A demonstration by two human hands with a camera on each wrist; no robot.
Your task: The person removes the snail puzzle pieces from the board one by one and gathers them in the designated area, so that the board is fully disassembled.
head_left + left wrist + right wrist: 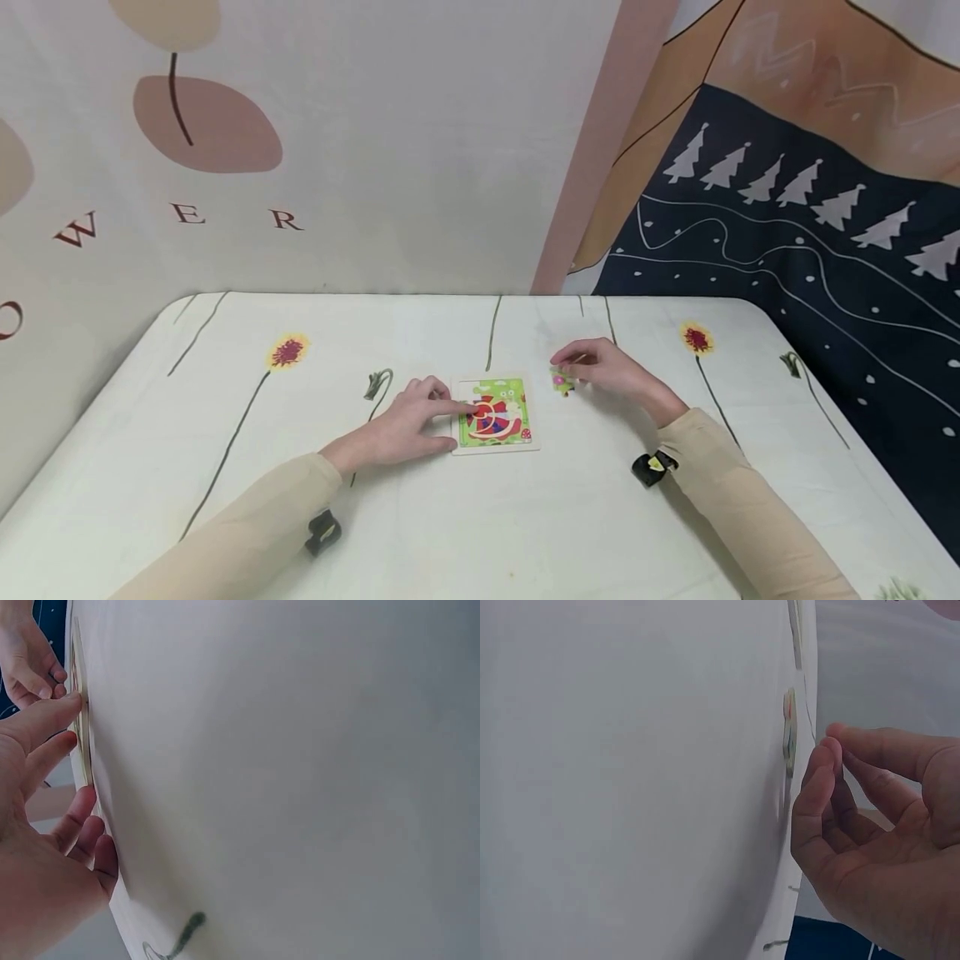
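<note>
A square jigsaw puzzle board [495, 451] with a pale border lies on the table, showing a red snail on green. My left hand [405, 421] reaches in from its left side; the index finger rests on the picture and the thumb is at the lower left edge. Right of the board lies a loose green puzzle piece [561, 381] with a pink patch. Just over that piece is my right hand [611, 367], fingers bent loosely. In the right wrist view, a gap separates the fingertips from the piece [789, 733], and nothing shows between them.
A white cloth printed with flowers covers the table [375, 533]. Behind it hangs a pale printed curtain [412, 150], with a dark tree-patterned cloth [750, 233] at the right. Black straps [654, 468] sit on both wrists.
</note>
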